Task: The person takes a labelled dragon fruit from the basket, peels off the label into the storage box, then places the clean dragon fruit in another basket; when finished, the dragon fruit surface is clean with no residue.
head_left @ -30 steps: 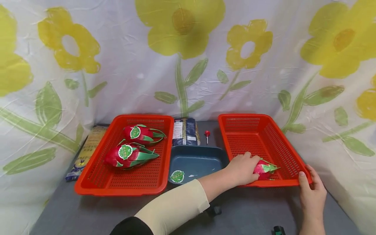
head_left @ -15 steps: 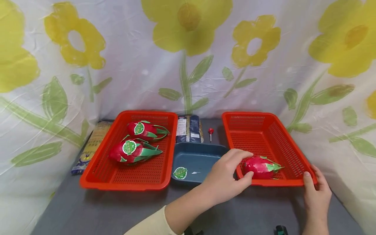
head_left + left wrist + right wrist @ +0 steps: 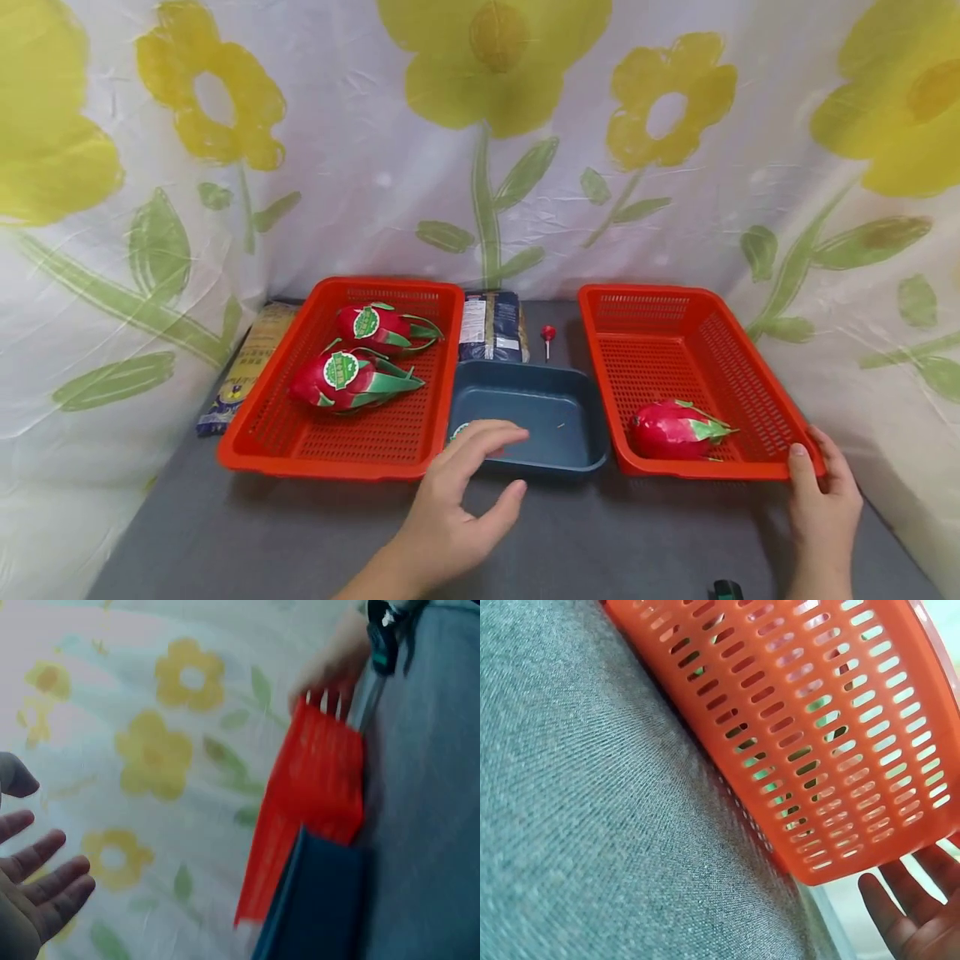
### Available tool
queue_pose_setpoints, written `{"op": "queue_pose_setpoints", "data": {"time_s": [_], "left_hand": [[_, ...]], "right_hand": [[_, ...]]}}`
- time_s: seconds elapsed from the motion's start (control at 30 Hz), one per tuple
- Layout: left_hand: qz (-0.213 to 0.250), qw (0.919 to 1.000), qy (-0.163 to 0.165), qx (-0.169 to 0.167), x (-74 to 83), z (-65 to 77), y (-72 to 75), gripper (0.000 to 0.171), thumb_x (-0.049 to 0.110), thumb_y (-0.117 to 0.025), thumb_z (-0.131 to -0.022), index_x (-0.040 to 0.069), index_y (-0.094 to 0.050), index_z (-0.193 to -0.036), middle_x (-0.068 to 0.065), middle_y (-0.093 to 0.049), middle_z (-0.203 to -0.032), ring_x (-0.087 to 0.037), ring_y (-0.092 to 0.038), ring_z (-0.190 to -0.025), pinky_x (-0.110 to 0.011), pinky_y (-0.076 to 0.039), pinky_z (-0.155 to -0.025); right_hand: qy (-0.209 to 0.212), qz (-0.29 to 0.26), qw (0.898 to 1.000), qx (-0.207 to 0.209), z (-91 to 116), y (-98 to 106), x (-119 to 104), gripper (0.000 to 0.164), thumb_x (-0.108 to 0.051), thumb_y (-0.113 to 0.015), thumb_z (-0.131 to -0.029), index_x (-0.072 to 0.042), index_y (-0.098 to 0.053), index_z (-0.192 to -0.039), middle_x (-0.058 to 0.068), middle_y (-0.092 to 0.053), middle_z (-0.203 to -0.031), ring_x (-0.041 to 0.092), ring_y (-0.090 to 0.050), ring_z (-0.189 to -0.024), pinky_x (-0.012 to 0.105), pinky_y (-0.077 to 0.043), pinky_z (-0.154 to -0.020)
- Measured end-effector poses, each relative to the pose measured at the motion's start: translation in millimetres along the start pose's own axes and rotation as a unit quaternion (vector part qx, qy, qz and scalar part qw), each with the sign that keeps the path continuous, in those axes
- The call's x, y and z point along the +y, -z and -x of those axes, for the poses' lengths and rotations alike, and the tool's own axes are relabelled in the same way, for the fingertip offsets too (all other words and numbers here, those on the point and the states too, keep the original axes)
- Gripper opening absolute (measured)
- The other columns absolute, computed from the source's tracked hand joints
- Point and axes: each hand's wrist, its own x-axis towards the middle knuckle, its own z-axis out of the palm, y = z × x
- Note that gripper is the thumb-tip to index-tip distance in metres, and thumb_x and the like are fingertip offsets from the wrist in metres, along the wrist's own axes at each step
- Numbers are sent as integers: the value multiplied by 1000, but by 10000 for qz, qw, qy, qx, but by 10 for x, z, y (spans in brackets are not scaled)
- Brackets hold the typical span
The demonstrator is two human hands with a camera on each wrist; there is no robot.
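The left hand (image 3: 450, 508) hangs in front of the near side of the tray (image 3: 536, 404), fingers bent and parted, thumb held off from them, with nothing in its hold. The right hand (image 3: 825, 504) grips the near right corner of the right basket (image 3: 708, 469), thumb against the rim, close to the tabletop's (image 3: 262, 533) right edge. One dragon fruit (image 3: 667, 429) lies in that basket by its near left corner, leaves pointing toward the right hand. In the left basket (image 3: 322, 469) two more, the front fruit (image 3: 348, 379) and the back fruit (image 3: 386, 327), lie side by side with their leaves to the right.

The right basket is the likeliest trouble: held at one corner only, it could swivel or tip if that hand pulled or lifted, and the loose fruit might roll along its floor. Its leaf tips could catch in the mesh and tear. The tray sits snugly between the baskets, so a knock from the left hand or wrist could shove it into either one. Pushed toward the far edge, the tray might also reach the lollipop (image 3: 548, 333) or the pack (image 3: 491, 325) behind it
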Motion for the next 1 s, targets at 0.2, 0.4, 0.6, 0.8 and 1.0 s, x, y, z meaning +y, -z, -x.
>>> {"op": "queue_pose_setpoints", "data": {"time_s": [0.2, 0.4, 0.6, 0.8, 1.0], "left_hand": [[-915, 9909, -282, 942, -142, 354, 540, 61, -12, -76, -76, 3, -62, -133, -14, -64, -128, -21, -59, -117, -23, -48, -99], [-1336, 9601, -536, 2397, -139, 538, 1036, 45, -22, -67, -74, -20, -62, -119, -30, -63, -116, -20, -62, -109, -19, -49, -94], [-2330, 8903, 155, 3909, -412, 767, 1500, 36, -12, -66, -80, -15, -69, -115, -24, -67, -119, -11, -62, -108, -15, -47, -90], [-3143, 8233, 2709, 3873, -762, 999, 1890, 48, 12, -70, -93, 12, -64, -140, -5, -61, -137, 4, -51, -114, -5, -40, -82], [-2678, 8291, 3710, 3214, -999, 1076, 1979, 47, 19, -65, -100, 13, -59, -146, 9, -71, -109, 16, -53, -80, -3, -42, -66]], "right_hand": [[49, 21, 10000, 15, -6, -15, 1, 46, -12, -67, -99, -15, -61, -144, 2, -59, -129, 0, -61, -96, 6, -49, -73], [7, 125, 9999, 26, -8, -4, 15, 44, -13, -66, -100, -16, -62, -144, -2, -61, -123, 1, -60, -96, 6, -49, -74], [-40, 402, 9991, 115, -2, 37, 34, 45, -15, -63, -101, -18, -60, -145, -2, -60, -125, 0, -59, -94, 5, -48, -72], [78, 415, 9991, 90, -32, 26, 40, 44, -15, -64, -100, -17, -61, -144, -4, -61, -121, 0, -60, -92, 6, -48, -72], [143, 722, 9972, 162, -20, 22, 51, 42, -18, -62, -102, -20, -62, -143, -1, -60, -125, 1, -59, -92, 5, -47, -70]]}}
